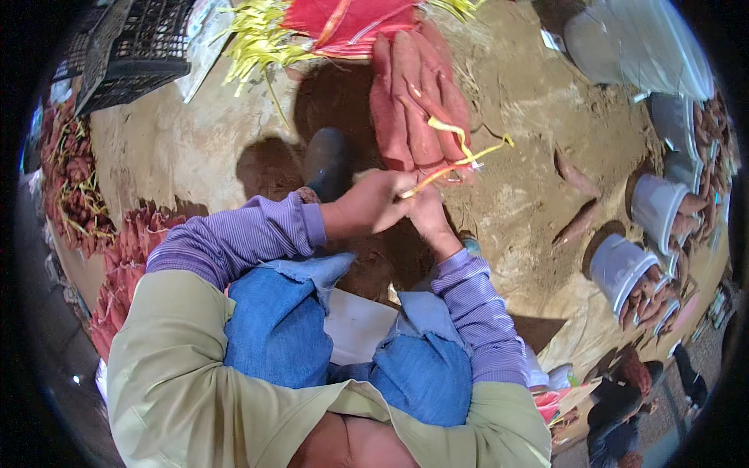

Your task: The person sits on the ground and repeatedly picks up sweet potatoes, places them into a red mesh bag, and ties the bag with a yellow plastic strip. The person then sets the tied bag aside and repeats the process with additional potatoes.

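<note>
Directly ahead on the floor lies a red mesh bag [406,101] packed with long sweet potatoes, its mouth end toward me. A yellow tie [446,167] curls over that end, its loose tail sticking out to the right. My left hand [367,204] is closed, thumb and fingers pinched on the tie near the gathered mouth. Right beside it, almost touching, my right hand [427,210] is also closed around the tie. The fingertips and the bag's neck are partly hidden between the hands.
Stacked red mesh bags [367,23] and bundled yellow ties [261,43] lie beyond the bag. A black crate [140,54] stands far left, filled red bags [129,257] nearer left. White buckets [620,269] with sweet potatoes line the right; loose sweet potatoes [576,175] lie between.
</note>
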Demonstrator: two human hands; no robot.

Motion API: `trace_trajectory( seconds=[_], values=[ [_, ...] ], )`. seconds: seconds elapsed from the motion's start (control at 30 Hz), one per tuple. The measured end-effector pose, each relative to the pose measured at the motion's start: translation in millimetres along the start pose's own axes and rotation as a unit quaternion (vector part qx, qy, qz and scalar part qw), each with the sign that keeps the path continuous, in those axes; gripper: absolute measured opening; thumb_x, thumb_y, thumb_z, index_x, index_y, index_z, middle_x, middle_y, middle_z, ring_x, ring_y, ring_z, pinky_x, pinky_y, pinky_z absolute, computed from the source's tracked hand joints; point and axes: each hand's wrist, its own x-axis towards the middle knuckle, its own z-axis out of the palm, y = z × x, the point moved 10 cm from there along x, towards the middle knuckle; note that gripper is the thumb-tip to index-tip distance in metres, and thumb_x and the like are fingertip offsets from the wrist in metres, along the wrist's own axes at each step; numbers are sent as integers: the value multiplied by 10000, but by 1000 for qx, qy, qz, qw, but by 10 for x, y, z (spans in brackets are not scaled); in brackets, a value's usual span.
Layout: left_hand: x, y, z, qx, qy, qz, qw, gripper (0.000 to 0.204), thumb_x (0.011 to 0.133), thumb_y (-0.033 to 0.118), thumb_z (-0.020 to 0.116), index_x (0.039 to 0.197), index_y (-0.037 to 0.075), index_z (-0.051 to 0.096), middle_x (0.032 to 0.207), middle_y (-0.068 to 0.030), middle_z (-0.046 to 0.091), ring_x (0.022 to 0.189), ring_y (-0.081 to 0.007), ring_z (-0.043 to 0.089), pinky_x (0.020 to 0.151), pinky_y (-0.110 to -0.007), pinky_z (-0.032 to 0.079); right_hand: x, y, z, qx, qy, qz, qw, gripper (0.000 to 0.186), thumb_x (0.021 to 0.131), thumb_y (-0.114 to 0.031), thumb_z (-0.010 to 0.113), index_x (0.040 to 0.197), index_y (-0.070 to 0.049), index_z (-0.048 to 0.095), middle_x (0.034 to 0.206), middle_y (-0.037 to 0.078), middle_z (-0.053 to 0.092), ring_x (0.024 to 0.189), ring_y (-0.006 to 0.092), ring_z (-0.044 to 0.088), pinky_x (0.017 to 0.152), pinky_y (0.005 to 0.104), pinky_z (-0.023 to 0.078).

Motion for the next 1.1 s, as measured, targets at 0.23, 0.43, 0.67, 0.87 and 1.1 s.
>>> trace_trajectory(
  seconds=[0.23,0.43,0.67,0.87,1.1],
  values=[
    [-115,-130,18,-78,14,-79,994,120,869,7,568,836,34,456,752,25,365,724,-60,367,607,-231,357,-793,278,-958,69,264,76,959,299,847,-207,684,1023,15,585,869,76,630,791,187,562,776,327,462],
    [-28,-330,-6,-87,82,-90,989,166,879,84,598,952,11,468,764,-83,499,714,-82,459,611,-264,430,-1230,-371,-2957,-357,571,-38,739,380,812,-88,619,1149,49,509,1102,219,541,992,344,527,871,396,433],
    [24,-77,-157,23,137,-87,987,173,882,116,616,955,-1,510,732,-150,585,671,-117,549,610,-288,467,-476,-395,-3895,-679,356,69,638,566,774,-169,621,1314,-163,454,1270,158,489,1196,354,446,998,478,352],
    [20,36,-189,37,155,-32,987,163,890,103,587,1019,33,516,702,-210,566,626,-335,616,554,-354,472,-600,-397,-3312,-537,299,-29,789,557,845,-339,656,1265,-39,447,1051,217,570,854,348,602,724,433,483],
    [-43,200,-238,90,174,39,980,125,895,46,570,1012,29,530,709,-185,536,595,-191,550,558,-296,463,-1693,-482,-1510,-152,182,0,972,405,905,-258,568,1196,17,504,1008,111,602,781,157,593,693,307,500]
  ],
)
